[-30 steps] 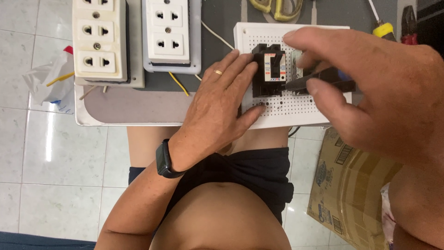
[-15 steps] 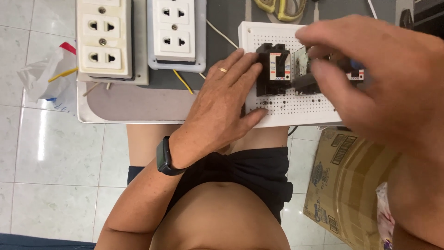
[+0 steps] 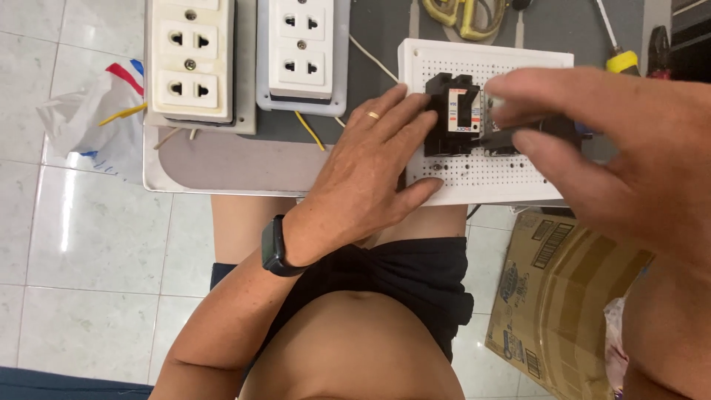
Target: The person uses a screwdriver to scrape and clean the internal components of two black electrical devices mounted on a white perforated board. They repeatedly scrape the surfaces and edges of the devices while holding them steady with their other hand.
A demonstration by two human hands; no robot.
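A black circuit breaker (image 3: 453,113) sits on a white perforated board (image 3: 489,178) at the table's near edge. My left hand (image 3: 366,174) lies flat on the board's left side, fingers against the breaker; it wears a ring and a dark wrist watch (image 3: 274,246). My right hand (image 3: 615,159), large and blurred close to the camera, grips a dark-handled screwdriver (image 3: 529,133) whose tip points at the breaker's right side.
Two white wall sockets (image 3: 191,59) (image 3: 304,48) lie on grey plates on the table. A yellow tool (image 3: 466,15) and a yellow-handled screwdriver (image 3: 621,58) lie behind the board. A plastic bag (image 3: 96,118) is at the left, a cardboard box (image 3: 555,289) on the tiled floor.
My right hand has shifted slightly over the board with the screwdriver, its tip staying at the breaker. My left hand keeps its place on the board.
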